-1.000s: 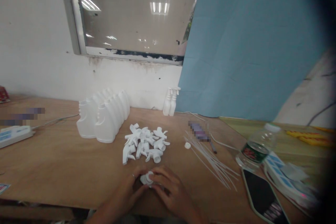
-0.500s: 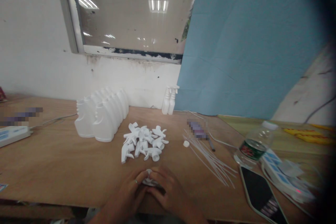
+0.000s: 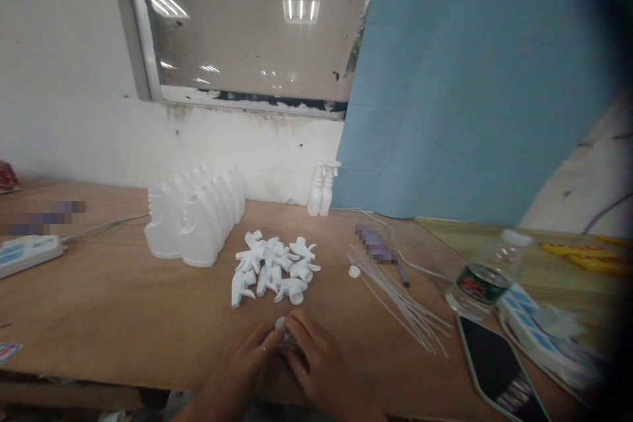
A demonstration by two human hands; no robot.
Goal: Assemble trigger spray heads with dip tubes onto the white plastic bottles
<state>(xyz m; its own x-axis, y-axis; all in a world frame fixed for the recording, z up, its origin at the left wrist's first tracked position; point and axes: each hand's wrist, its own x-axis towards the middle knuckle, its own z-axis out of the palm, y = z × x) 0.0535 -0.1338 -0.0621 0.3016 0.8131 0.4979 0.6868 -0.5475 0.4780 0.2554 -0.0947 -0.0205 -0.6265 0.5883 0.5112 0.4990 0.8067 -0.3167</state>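
Observation:
Near the table's front edge, my left hand [image 3: 246, 357] and my right hand [image 3: 319, 359] meet around a white trigger sprayer head [image 3: 280, 324]. Fingers of both hands cover most of it; a round white end shows on top. A ring is on a finger of my left hand. Just beyond lies a loose pile of white trigger sprayer heads [image 3: 274, 264]. Behind and left of the pile stand rows of white spray bottles [image 3: 198, 237] without heads. Against the wall are two white bottles [image 3: 321, 192] with sprayer heads on.
Right of the pile lie thin white tubes [image 3: 395, 306] and a small white cap [image 3: 354, 271]. A clear drink bottle [image 3: 487, 280], a phone [image 3: 499, 369] and a power strip [image 3: 539, 336] occupy the right side. Another power strip [image 3: 30, 254] lies at left, its cord running behind the bottles.
My right hand's fingers have lifted slightly and shifted over the top of the sprayer head. Both hands still hold it. The whole view has moved a little.

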